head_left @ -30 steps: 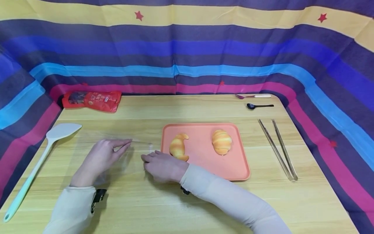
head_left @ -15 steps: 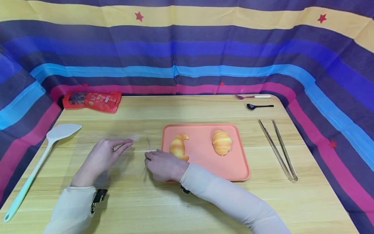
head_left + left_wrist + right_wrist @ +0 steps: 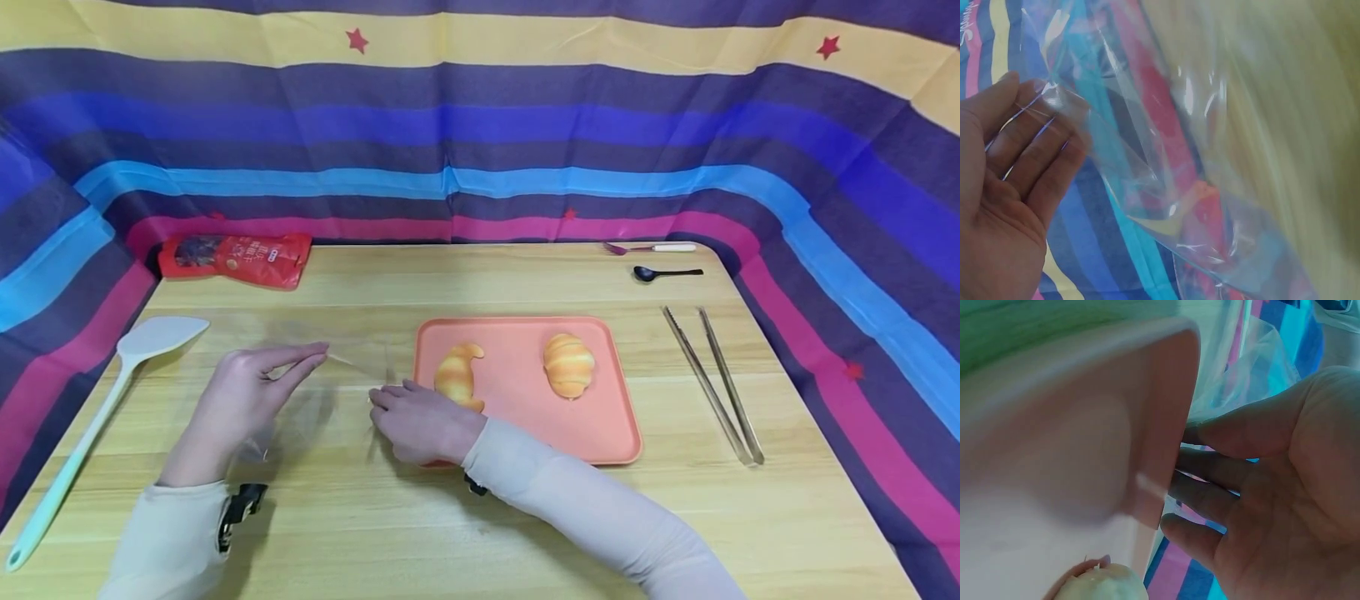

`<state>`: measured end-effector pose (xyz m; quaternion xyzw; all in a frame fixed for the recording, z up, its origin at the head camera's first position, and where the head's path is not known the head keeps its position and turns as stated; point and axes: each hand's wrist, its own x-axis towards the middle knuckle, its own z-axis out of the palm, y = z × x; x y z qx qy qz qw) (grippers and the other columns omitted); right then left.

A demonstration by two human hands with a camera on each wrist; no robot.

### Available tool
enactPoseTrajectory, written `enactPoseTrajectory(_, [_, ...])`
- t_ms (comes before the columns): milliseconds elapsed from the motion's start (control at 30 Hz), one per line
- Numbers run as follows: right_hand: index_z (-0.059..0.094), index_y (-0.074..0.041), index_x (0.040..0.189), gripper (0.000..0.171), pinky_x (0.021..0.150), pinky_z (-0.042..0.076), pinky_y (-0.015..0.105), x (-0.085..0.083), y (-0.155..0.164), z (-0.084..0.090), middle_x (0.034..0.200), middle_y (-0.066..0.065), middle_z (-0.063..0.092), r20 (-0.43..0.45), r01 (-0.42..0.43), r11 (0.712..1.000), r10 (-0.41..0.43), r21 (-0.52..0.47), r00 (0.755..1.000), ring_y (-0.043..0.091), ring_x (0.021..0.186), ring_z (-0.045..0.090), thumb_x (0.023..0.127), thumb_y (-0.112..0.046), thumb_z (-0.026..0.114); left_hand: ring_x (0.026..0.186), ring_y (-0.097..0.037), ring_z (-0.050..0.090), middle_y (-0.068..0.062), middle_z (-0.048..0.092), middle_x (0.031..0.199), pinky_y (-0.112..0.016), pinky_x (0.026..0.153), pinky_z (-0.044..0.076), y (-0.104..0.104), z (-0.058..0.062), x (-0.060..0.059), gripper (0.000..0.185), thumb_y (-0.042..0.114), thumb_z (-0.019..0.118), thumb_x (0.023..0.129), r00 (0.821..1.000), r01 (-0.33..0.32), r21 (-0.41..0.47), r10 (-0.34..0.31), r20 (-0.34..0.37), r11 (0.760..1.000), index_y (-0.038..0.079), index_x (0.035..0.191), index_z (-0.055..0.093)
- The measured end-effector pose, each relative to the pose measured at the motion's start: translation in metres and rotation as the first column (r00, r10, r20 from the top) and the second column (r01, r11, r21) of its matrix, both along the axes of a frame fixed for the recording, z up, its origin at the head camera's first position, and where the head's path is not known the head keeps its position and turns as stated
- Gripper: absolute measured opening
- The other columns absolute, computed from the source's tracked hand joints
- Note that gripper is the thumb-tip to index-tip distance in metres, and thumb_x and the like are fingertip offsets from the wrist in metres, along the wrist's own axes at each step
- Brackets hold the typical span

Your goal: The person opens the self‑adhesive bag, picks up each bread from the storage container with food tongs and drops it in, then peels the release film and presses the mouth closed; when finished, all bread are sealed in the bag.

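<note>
Working outward from the orange tray point(image 3: 600, 425) as my landmark: far to its left I see a pale spatula point(image 3: 105, 400) lying on the surface point(image 3: 480, 533), and a red snack packet point(image 3: 234, 257) whose print is too small for me to read. Nearer the tray, my left hand point(image 3: 240, 400) pinches the edge of a clear plastic bag point(image 3: 352, 362) between thumb and fingers, with the bag stretched toward the tray's left edge. My right hand point(image 3: 423, 421), touching that edge, grips the bag's other side with curled fingers. Two croissants point(image 3: 459, 377) sit on the tray. Right of it lie metal tongs point(image 3: 712, 383), a black spoon point(image 3: 663, 272) and a fork point(image 3: 648, 247).
</note>
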<state>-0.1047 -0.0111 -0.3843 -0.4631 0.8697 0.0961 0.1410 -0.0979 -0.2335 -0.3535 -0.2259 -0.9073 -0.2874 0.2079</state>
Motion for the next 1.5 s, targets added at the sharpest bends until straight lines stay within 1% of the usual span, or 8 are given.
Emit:
enactPoseTrajectory(300, [0.048, -0.014, 0.144, 0.047, 0.116, 0.025, 0.036, -0.004, 0.003, -0.001, 0.153, 0.006, 0.038, -0.042, -0.005, 0.999, 0.004, -0.035, 0.999, 0.024, 0.143, 0.029, 0.098, -0.020, 0.049, 0.086, -0.024, 0.072, -0.005, 0.075, 0.096, -0.002, 0.082, 0.040, 0.000, 0.001, -0.001, 0.027, -0.005, 0.079, 0.078, 0.999, 0.006, 0.000, -0.006, -0.036, 1.000, 0.006, 0.103, 0.078])
enactPoseTrajectory(467, [0.049, -0.015, 0.145, 0.047, 0.116, 0.023, 0.038, -0.004, 0.004, 0.001, 0.155, 0.006, 0.035, -0.047, 0.002, 0.998, -0.004, -0.056, 0.999, 0.024, 0.145, 0.024, 0.098, -0.020, 0.051, 0.087, -0.026, 0.072, -0.006, 0.074, 0.097, -0.022, 0.079, 0.054, 0.003, -0.002, -0.002, 0.028, -0.003, 0.080, 0.078, 1.000, -0.001, -0.015, 0.001, -0.028, 1.000, 0.006, 0.104, 0.078])
enactPoseTrajectory(600, [0.045, -0.014, 0.148, 0.052, 0.117, 0.019, 0.037, -0.005, 0.007, 0.008, 0.158, 0.007, 0.029, -0.009, 0.026, 0.997, -0.026, -0.078, 1.000, 0.023, 0.146, 0.020, 0.097, -0.018, 0.053, 0.087, -0.027, 0.072, -0.008, 0.074, 0.098, -0.040, 0.073, 0.054, 0.004, -0.004, -0.004, 0.028, -0.003, 0.080, 0.078, 1.000, 0.012, -0.022, -0.013, -0.022, 1.000, 0.005, 0.104, 0.077])
enactPoseTrajectory(733, [0.044, -0.011, 0.148, 0.054, 0.118, 0.017, 0.032, -0.009, 0.014, 0.019, 0.158, 0.007, 0.029, 0.025, 0.045, 0.990, -0.042, -0.130, 0.999, 0.021, 0.146, 0.022, 0.095, -0.015, 0.055, 0.086, -0.026, 0.072, -0.008, 0.074, 0.098, -0.039, 0.070, 0.055, 0.004, -0.005, -0.006, 0.027, -0.004, 0.079, 0.078, 0.999, 0.021, -0.028, -0.022, -0.023, 0.999, 0.004, 0.104, 0.077])
enactPoseTrajectory(967, [0.053, -0.006, 0.139, 0.047, 0.116, 0.020, 0.027, -0.015, 0.026, 0.030, 0.152, 0.011, 0.040, -0.054, -0.024, 0.972, 0.012, -0.232, 0.998, 0.021, 0.142, 0.031, 0.093, -0.006, 0.051, 0.087, -0.026, 0.071, -0.009, 0.074, 0.098, -0.040, 0.072, 0.055, 0.003, -0.009, -0.009, 0.025, -0.005, 0.079, 0.077, 0.999, 0.032, -0.039, -0.032, -0.018, 0.999, 0.002, 0.101, 0.077])
enactPoseTrajectory(1100, [0.056, -0.005, 0.135, 0.041, 0.115, 0.022, 0.027, -0.016, 0.034, 0.032, 0.151, 0.012, 0.041, -0.054, -0.036, 0.960, 0.022, -0.278, 0.998, 0.022, 0.140, 0.034, 0.095, -0.006, 0.049, 0.089, -0.026, 0.071, -0.009, 0.074, 0.099, -0.041, 0.073, 0.055, 0.003, -0.011, -0.009, 0.023, -0.003, 0.078, 0.079, 1.000, 0.027, -0.047, -0.027, 0.002, 0.999, 0.003, 0.102, 0.077])
enactPoseTrajectory(1267, [0.057, -0.004, 0.133, 0.035, 0.115, 0.026, 0.030, -0.019, 0.059, 0.041, 0.147, 0.014, 0.045, -0.041, 0.006, 0.934, -0.022, -0.358, 0.999, 0.025, 0.136, 0.041, 0.099, -0.010, 0.048, 0.090, -0.027, 0.071, -0.009, 0.074, 0.100, -0.044, 0.074, 0.055, 0.002, -0.012, -0.008, 0.022, -0.001, 0.077, 0.081, 1.000, 0.019, -0.053, -0.017, 0.023, 0.998, 0.004, 0.103, 0.077])
enactPoseTrajectory(1500, [0.051, -0.001, 0.140, 0.043, 0.113, 0.031, 0.037, -0.022, 0.117, 0.057, 0.147, 0.017, 0.045, 0.022, 0.178, 0.873, -0.189, -0.453, 0.982, 0.028, 0.135, 0.041, 0.099, -0.015, 0.056, 0.089, -0.028, 0.071, -0.010, 0.074, 0.100, -0.045, 0.072, 0.056, 0.001, -0.014, -0.009, 0.022, 0.000, 0.076, 0.083, 0.999, 0.025, -0.061, -0.023, 0.036, 0.998, 0.004, 0.104, 0.077])
